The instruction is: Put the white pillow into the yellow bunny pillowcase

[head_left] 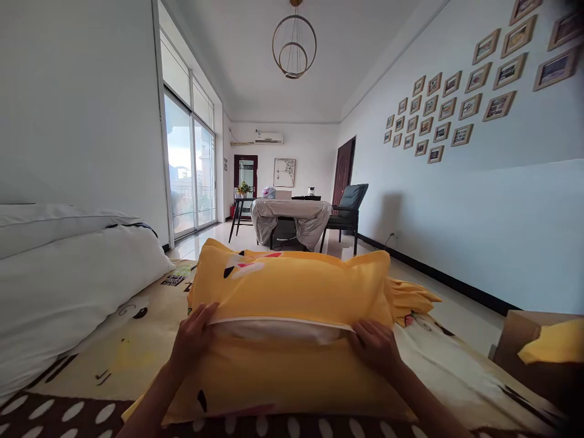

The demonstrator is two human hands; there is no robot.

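Observation:
A yellow pillowcase (292,286) with printed black, white and pink patches lies across the bed in front of me. A long opening runs along its middle, and a white pillow (283,330) shows through the gap. My left hand (196,331) grips the opening's edge at its left end, fingers closed on the cloth. At the right end, my right hand (374,344) pinches the same edge. Gathered yellow cloth (410,298) sticks out beyond the pillowcase's right side.
White pillows (77,274) are stacked at the left on the patterned bed sheet (123,340). A cardboard box (515,340) with yellow cloth (556,342) stands at the right. Farther off are a covered table (292,210) and a black chair (351,204).

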